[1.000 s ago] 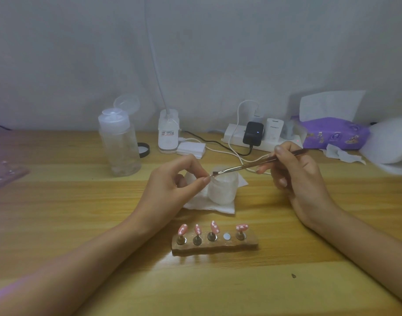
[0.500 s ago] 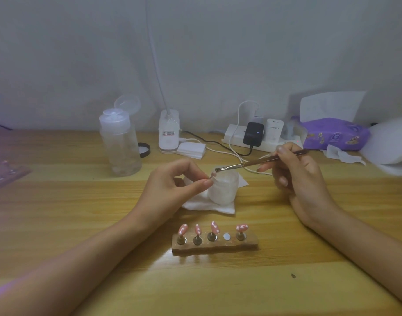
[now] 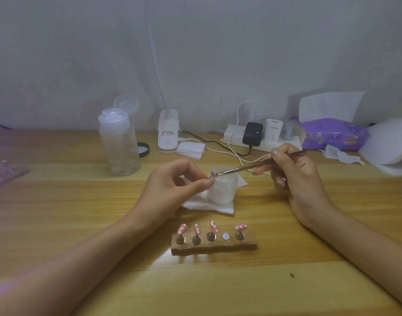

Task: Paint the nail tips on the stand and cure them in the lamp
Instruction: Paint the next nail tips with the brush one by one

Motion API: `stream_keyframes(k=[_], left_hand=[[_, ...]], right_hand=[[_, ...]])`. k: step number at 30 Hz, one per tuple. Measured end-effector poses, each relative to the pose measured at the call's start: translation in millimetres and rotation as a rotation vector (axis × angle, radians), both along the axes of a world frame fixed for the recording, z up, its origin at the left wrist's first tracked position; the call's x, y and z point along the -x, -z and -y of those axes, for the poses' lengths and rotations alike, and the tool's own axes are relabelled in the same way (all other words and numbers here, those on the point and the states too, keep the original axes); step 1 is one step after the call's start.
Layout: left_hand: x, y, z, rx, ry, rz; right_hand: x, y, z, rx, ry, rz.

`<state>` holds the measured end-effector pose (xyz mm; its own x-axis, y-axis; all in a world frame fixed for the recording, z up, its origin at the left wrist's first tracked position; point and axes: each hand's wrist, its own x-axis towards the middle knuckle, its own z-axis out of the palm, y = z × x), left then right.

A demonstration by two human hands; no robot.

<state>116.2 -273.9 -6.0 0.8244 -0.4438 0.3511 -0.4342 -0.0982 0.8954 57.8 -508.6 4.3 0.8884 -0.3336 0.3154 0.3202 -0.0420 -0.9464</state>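
Head view, looking down at a table (image 3: 58, 213). Could go wrong fast here: only one small tip (image 3: 212, 174) held up in the air, right over the jar (image 3: 222, 188). Could slip out and drop into the jar or onto the pad (image 3: 209, 205). Comes from pushing too hard with the brush (image 3: 252, 166), or from a soft pinch. Could also smear wet paint onto the fingers, being so close to the brush end. Could knock the jar over too, with both hands right beside it. Might bump the stand (image 3: 213, 244) when putting the tip back, and tilt the four pink ones (image 3: 181, 229) with white dots.

Left hand (image 3: 172, 183): up off the table, thumb and first finger pinching the tip, other fingers curled in. Arm coming in from the lower left.

Right hand (image 3: 295, 176): pinching the brush like a pencil, first finger on top. Brush lying nearly flat, pointing left. Brush end touching the tip or just beside it; too small to tell.

Stand: near the front, between both arms, apart from both hands. One bare spot (image 3: 226, 236) on it, second from the right, likely for the held tip. Maybe the lamp: white thing (image 3: 386, 147) at far right, well apart from the stand. Looks like painting not done yet, curing not yet begun.
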Motion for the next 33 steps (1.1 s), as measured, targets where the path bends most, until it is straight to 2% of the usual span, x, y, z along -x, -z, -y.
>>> stream_keyframes(k=[12, 17, 22, 27, 33], left_hand=[[1.3, -2.3, 0.8, 0.003, -0.001, -0.022], [1.3, -2.3, 0.8, 0.003, 0.002, -0.023], [2.8, -3.6, 0.2, -0.004, 0.008, -0.013], [2.9, -3.7, 0.4, -0.003, 0.004, -0.019], [2.6, -3.8, 0.9, 0.002, 0.009, -0.031]], right_hand=[[1.1, -2.3, -0.3, -0.058, -0.001, 0.021], [0.6, -1.7, -2.3, 0.016, 0.000, 0.005], [4.0, -3.4, -2.2, -0.064, 0.008, 0.060], [3.4, -1.4, -2.2, 0.014, -0.012, 0.031], [4.5, -2.0, -1.7, -0.034, 0.006, 0.053]])
